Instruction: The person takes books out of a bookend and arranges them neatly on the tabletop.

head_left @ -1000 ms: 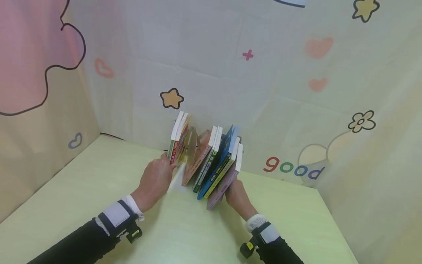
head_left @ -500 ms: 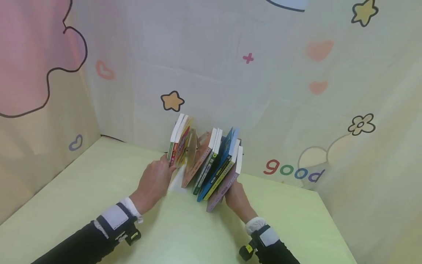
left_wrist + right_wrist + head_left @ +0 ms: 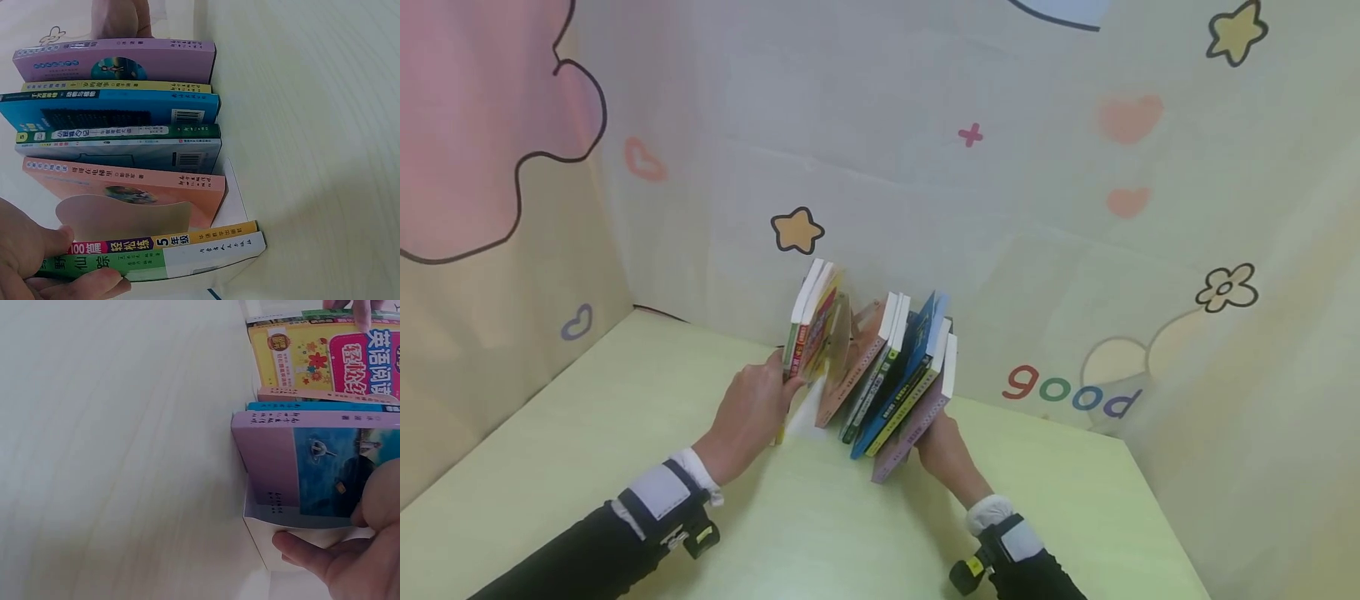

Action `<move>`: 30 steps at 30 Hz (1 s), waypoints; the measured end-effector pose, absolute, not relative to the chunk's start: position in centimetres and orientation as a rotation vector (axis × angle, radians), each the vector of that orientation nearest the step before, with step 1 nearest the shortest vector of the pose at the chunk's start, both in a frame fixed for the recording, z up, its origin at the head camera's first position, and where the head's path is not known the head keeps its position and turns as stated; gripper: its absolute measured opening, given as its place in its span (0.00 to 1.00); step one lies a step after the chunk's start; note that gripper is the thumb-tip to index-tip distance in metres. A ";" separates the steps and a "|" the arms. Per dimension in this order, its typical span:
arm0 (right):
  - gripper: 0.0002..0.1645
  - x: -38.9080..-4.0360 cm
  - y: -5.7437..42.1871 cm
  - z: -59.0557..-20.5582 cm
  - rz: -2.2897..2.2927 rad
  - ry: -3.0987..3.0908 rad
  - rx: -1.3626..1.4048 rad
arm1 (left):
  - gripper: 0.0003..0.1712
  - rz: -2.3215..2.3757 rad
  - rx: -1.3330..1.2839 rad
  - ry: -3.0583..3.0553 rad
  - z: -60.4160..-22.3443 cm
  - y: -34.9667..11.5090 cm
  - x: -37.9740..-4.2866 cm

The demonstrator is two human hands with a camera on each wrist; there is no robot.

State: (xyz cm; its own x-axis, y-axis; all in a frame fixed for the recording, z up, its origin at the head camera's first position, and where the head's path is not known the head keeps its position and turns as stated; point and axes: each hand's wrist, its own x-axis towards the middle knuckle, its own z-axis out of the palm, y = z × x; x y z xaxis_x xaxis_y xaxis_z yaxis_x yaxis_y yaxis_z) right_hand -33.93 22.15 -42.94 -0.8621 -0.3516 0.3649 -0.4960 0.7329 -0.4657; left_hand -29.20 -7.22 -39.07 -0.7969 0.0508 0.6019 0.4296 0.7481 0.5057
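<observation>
My left hand (image 3: 747, 417) grips two thin books side by side, a green-and-white one (image 3: 144, 262) and a yellow one (image 3: 215, 237), thumb on one side and fingers on the other. Beside them rises the cream curved panel of a bookend (image 3: 125, 215). A leaning row follows: an orange book (image 3: 206, 181), green-spined ones (image 3: 194, 131), a blue book (image 3: 887, 404), a yellow-green one (image 3: 904, 408) and a purple book (image 3: 910, 433) at the right end. Outside the purple book, my right hand (image 3: 946, 454) holds a pale upright bookend panel (image 3: 281, 534) between thumb and fingers.
The pale yellow-green tabletop (image 3: 820, 533) carries the row near its back edge. A printed cloth backdrop (image 3: 880, 108) with stars, hearts and the word "good" hangs close behind the books. Another cloth side (image 3: 475, 358) bounds the left.
The two books in my left hand have shifted slightly, and a yellow lower corner now shows beneath that hand. My right hand and the leaning row hold almost still; the view drifts a little.
</observation>
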 end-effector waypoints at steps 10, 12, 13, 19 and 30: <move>0.17 -33.7 23.1 -40.1 1.320 -2.710 0.459 | 0.22 -0.886 -0.364 -2.377 -39.3 -7.2 -29.3; 0.20 -33.1 23.3 -38.9 1.421 -2.679 0.433 | 0.23 -0.883 -0.368 -2.382 -39.3 -7.2 -29.4; 0.22 -32.8 23.4 -38.3 1.467 -2.658 0.429 | 0.23 -0.882 -0.370 -2.383 -39.3 -7.2 -29.4; 0.28 -30.9 23.6 -34.6 1.601 -2.520 0.483 | 0.23 -0.888 -0.367 -2.385 -39.4 -7.4 -29.1; 0.37 -28.3 22.2 -31.8 1.259 -2.647 0.466 | 0.21 -0.882 -0.380 -2.367 -39.1 -7.3 -29.2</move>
